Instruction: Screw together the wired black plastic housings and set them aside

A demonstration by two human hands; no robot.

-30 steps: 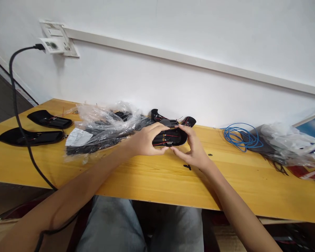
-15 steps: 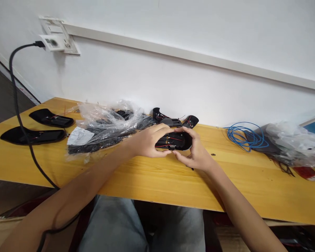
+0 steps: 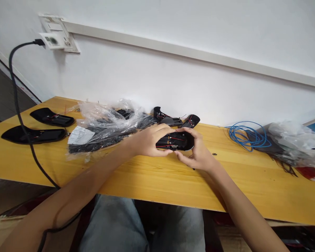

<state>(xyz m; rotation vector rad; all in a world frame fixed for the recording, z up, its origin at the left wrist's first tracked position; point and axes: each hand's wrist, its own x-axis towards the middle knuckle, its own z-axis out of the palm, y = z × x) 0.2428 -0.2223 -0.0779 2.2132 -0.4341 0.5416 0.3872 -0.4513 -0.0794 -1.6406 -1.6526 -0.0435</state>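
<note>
Between my two hands is a black plastic casing (image 3: 182, 140), its hollow side facing up, with thin red wires and small metal contacts inside. My left hand (image 3: 149, 141) is closed on its left end, thumb along the near edge and fingers over the far edge. Around the right end curls my right hand (image 3: 196, 150), gripping the rim the same way. The left end of the casing is hidden under my left hand. Just behind, near the wall, lie similar black casings (image 3: 191, 120) with red wires.
Two more black casings (image 3: 34, 135) lie at the left. A clear plastic bag (image 3: 110, 120) of black parts sits left of my hands, a paper slip (image 3: 80, 135) on it. A black cable (image 3: 21, 119) crosses the left side. Blue wire (image 3: 246, 136) lies coiled at right, beside plastic bags (image 3: 296, 140).
Both hands keep their hold on the casing, with hardly any movement. The view has shifted very slightly.
</note>
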